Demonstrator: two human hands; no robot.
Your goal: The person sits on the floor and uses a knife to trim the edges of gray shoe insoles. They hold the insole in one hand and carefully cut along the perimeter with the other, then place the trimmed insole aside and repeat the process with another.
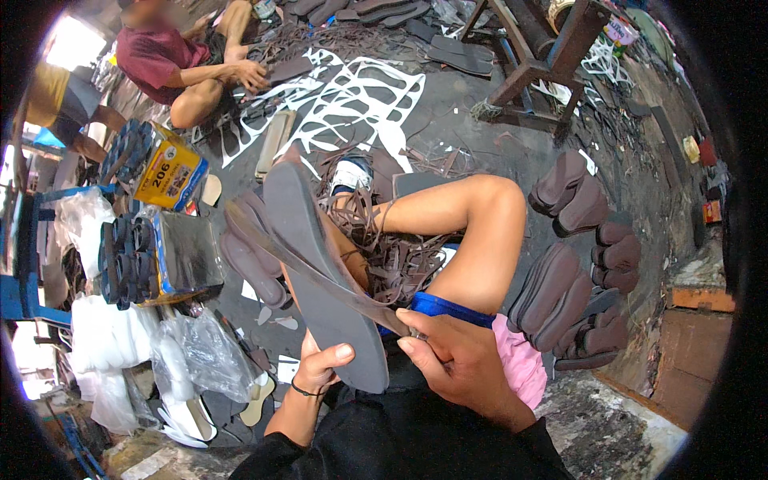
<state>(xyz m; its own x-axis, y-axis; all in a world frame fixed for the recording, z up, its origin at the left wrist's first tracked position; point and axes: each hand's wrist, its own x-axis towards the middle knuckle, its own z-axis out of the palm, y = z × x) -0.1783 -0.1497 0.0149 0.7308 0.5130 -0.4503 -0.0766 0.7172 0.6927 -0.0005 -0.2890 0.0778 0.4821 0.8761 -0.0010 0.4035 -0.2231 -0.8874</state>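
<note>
My left hand [322, 364] grips the near end of a dark grey shoe sole [332, 320], its thumb pressed on the flat face. The sole slants up and away over my lap. Across it lies a long, thin brown strip [340, 290] with a sheen; whether it is a blade or a trimming I cannot tell. The strip's right end sits in my right hand [460, 356], whose thumb and fingers are closed. A small shiny bit shows at those fingertips. Brown offcut strips [408, 268] are heaped between my legs. More brown soles [250, 248] lie just left of the held one.
Stacked brown soles [552, 296] lie on the floor to my right. Cut-out white sheet scraps [352, 104] spread ahead, near a seated person [172, 60]. A metal stand [532, 72] is at the far right. Leftward are a yellow box [170, 172], sandals [126, 256] and plastic bags [196, 352].
</note>
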